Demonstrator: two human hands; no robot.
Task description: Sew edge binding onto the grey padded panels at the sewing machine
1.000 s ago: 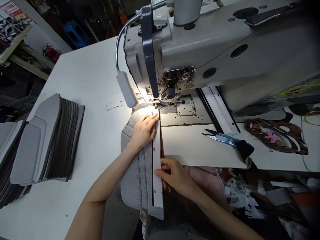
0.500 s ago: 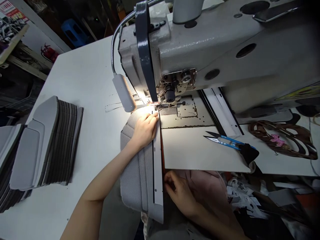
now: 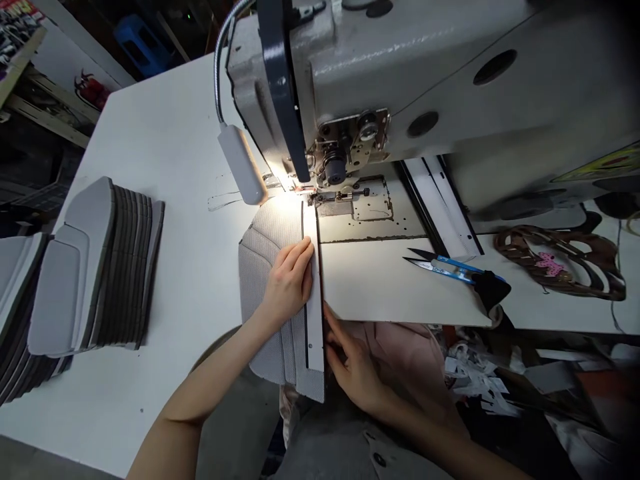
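Observation:
A grey fabric panel lies partly on the table, its far end under the lit needle area of a sewing machine. Along its right side runs a white strip with a black line and small holes. My left hand presses on the panel and strip, fingers together, below the needle. At the strip's right edge, beyond the table's front edge, my right hand touches the edge with its index finger; thumb and index are apart. The panel's near end hangs over my lap.
Stacks of grey panels stand at the left of the white table. Blue-handled snips and a brown openwork item lie to the right. A small lamp hangs beside the machine head. Scraps fill the lower right.
My left hand has moved back from the needle along the strip. The panel has gone further under the machine. My right hand's index finger has straightened against the edge. The view has shifted slightly.

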